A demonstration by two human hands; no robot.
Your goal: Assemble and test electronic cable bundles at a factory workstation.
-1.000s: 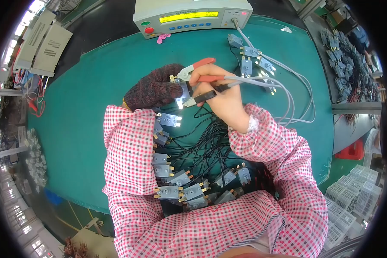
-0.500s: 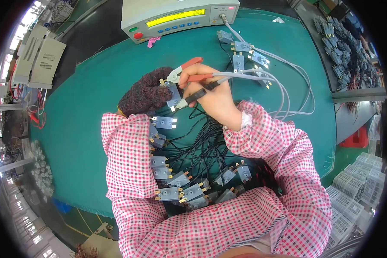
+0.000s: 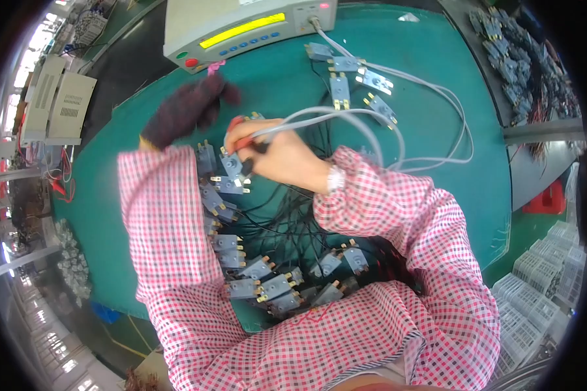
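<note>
My left hand [image 3: 192, 109], in a dark knitted glove, hovers near the front of the tester [image 3: 248, 29], below its red button. It is blurred, its fingers look apart, and nothing shows in it. My bare right hand [image 3: 280, 153] is closed round a red-handled test clip [image 3: 243, 143] and a black-ended test lead [image 3: 246, 168], both on grey cables. The clip's jaws are mostly hidden behind my fingers. Directly below them lies a grey-blue block with metal tabs [image 3: 231, 164]; whether the clip touches it I cannot tell.
Several similar blocks [image 3: 277, 287] with black wires [image 3: 287, 215] lie along my left sleeve and before my chest. More blocks [image 3: 339, 88] sit at the back right, beside looping grey cables [image 3: 466, 130]. A heap of blocks [image 3: 509, 65] fills the right-hand bench.
My left hand has let go of the block it held and moved up and left toward the tester. My right hand has moved left and down with the test leads.
</note>
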